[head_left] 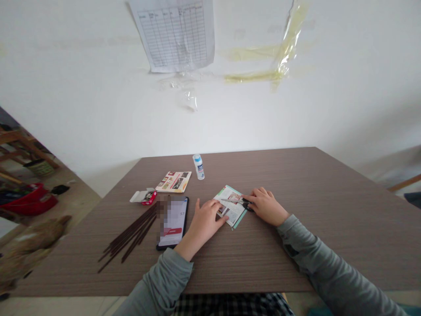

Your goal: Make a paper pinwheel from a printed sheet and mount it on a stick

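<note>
A printed sheet or booklet [234, 214] with pictures and a green edge lies at a slant on the brown table. Across its upper part lie scissors [234, 201], blades pointing left and black handles at the right. My right hand [265, 205] has its fingers closed around those handles. Flat on the sheet's left side rests my left hand [208, 219], fingers apart and thumb stretched to the right; it touches the paper. Part of the sheet is hidden under the left fingers.
Left of my left hand lies a phone [174, 224], beside dark thin sticks [131, 232]. Beyond are a small red-and-white box [148, 196], another printed booklet [174, 181] and a white bottle with a blue cap [199, 167]. A white wall [250, 118] borders the table's back.
</note>
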### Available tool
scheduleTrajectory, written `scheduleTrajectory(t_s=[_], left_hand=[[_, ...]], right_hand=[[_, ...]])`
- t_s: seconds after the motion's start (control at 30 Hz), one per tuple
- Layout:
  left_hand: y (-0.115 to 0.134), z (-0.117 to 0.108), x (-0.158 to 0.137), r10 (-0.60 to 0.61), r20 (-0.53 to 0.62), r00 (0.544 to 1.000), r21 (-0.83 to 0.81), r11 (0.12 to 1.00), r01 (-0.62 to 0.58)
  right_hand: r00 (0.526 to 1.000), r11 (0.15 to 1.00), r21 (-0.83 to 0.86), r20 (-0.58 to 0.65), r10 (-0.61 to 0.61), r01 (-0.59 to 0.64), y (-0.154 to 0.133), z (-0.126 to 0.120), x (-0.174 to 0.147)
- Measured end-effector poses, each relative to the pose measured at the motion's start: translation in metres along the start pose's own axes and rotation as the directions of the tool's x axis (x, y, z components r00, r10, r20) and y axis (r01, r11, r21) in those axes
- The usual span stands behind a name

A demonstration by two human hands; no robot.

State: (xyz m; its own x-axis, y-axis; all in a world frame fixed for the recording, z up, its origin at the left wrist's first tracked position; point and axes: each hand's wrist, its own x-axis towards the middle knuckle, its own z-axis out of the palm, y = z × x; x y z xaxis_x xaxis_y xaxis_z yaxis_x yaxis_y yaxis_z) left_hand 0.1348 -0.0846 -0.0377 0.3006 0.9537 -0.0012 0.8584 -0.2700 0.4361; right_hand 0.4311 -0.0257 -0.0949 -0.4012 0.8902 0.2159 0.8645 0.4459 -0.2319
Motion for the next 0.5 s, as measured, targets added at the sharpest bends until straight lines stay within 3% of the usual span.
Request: scheduleTrajectory(t_s=[0.5], left_hand=[[-0.008,0.007,0.001,0.0,-0.046,0.999,-0.01,1.0,0.0]], right_hand=[[0.991,0.997,-0.044,0.113,0.071,-0.066,-0.007,-0.023,-0.002]])
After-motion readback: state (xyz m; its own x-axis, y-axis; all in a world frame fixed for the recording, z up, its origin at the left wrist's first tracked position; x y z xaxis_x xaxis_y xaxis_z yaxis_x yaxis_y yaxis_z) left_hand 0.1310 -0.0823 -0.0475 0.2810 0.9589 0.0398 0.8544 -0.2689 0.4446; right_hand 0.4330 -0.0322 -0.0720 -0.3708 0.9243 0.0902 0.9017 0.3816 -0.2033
